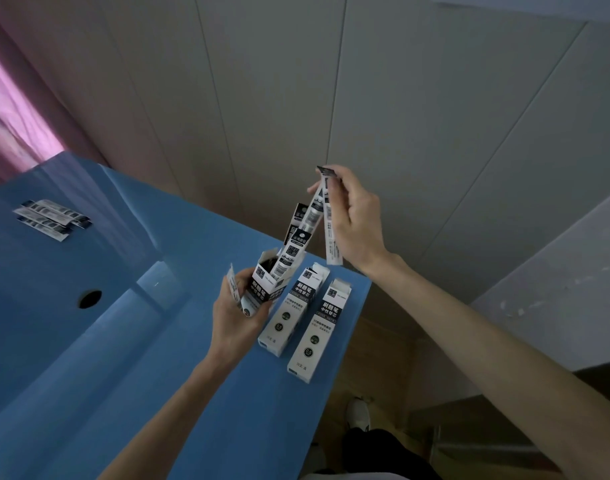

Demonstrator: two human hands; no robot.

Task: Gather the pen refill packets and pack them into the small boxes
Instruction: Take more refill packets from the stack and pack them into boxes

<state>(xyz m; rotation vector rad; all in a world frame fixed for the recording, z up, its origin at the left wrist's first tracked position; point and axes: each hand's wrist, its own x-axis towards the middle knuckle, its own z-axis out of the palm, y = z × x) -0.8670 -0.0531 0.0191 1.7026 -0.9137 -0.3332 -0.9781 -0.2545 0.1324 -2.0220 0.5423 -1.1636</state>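
**Packets going into the open box**

Pinched at their top ends between my right hand's thumb and fingers, a small bunch of refill packets hangs down at a slant, lower ends already poking into the mouth of the open box. My left hand wraps that box, fingers curled round its lower half, holding it tilted up off the blue table. These packets look feather-light, thin and floppy, slick too, so they may fan apart; I'd grip high and keep them bunched. One strip dangles loose outside. Two more boxes lie just beside, flaps open. Far left, well apart, spare packets wait.
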